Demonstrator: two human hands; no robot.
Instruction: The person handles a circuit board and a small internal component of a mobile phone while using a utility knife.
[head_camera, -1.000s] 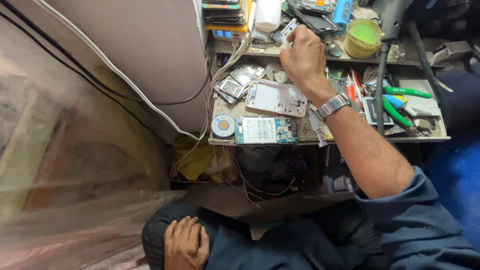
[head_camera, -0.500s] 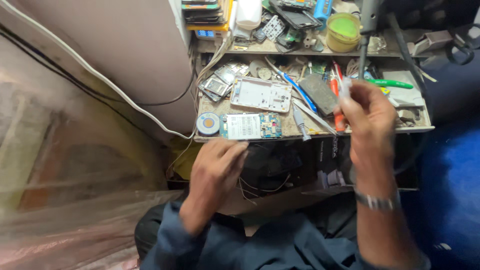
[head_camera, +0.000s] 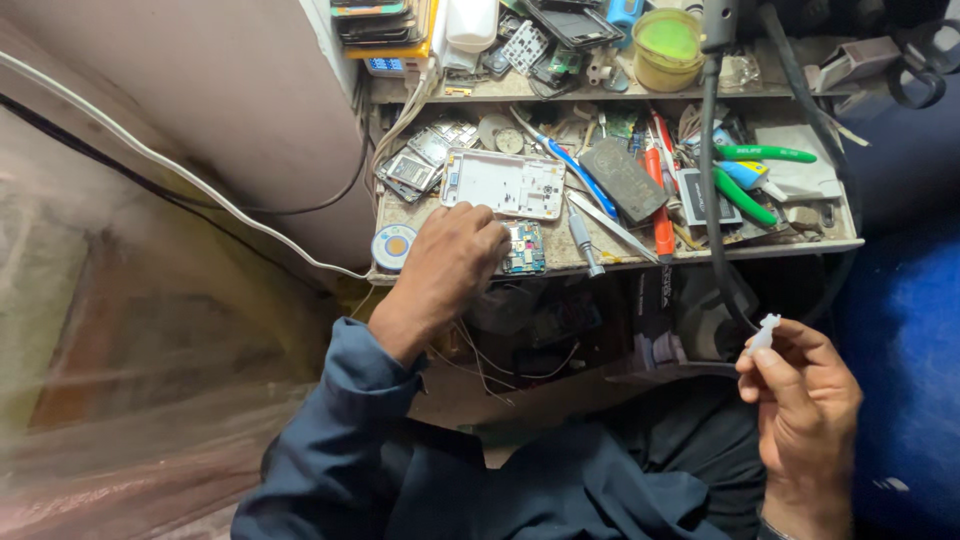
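Head view: cluttered repair bench (head_camera: 600, 262) seen from above. Left hand (head_camera: 450, 262) rests at the front edge of the bench, fingers curled down over a green circuit board (head_camera: 524, 247); whether it grips the board or only presses on it I cannot tell. Just behind the hand lies a white phone frame (head_camera: 505, 183), open side up, no board seated in it. A round solder-wick spool (head_camera: 393, 245) sits just left of the hand.

Right hand (head_camera: 800, 400) is held low, well apart from the bench, thumb and fingertips pinched together on a small white plastic piece (head_camera: 765, 331).

Near the frame: tweezers (head_camera: 610, 226), a blue-handled screwdriver (head_camera: 575, 172), green-handled pliers (head_camera: 745, 195).

Judgement: phone is taken apart, board out of the frame; reassembly not yet begun.
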